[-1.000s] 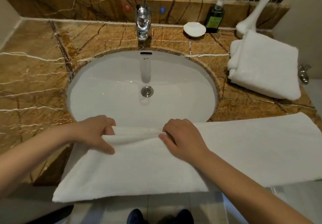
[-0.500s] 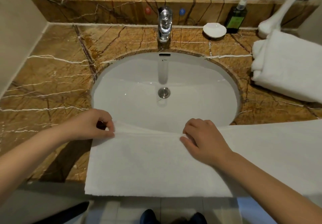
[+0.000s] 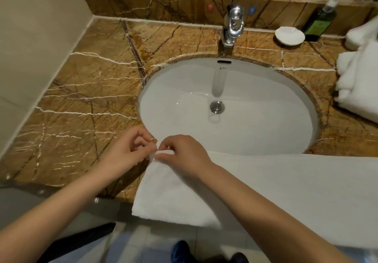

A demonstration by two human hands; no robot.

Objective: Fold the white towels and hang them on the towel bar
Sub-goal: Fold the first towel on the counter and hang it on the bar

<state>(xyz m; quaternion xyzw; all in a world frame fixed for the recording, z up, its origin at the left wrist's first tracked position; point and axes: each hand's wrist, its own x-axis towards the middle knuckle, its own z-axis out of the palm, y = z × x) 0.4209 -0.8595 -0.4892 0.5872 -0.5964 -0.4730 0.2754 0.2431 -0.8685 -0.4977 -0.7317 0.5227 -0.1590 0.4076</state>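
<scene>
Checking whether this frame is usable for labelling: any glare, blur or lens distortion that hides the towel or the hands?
Head view: wide-angle bending bows the countertop edges; glare sits on the faucet, with faint reflections in the sink; the towel is bright with little texture; the left hand and right hand pinching its corner are slightly soft but readable.

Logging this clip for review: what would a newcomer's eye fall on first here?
The left hand and right hand meet at the counter edge, pinching a corner of the white towel spread along it. Behind them the sink fills the middle, under a chrome tap; folded towels sit at far right.
</scene>
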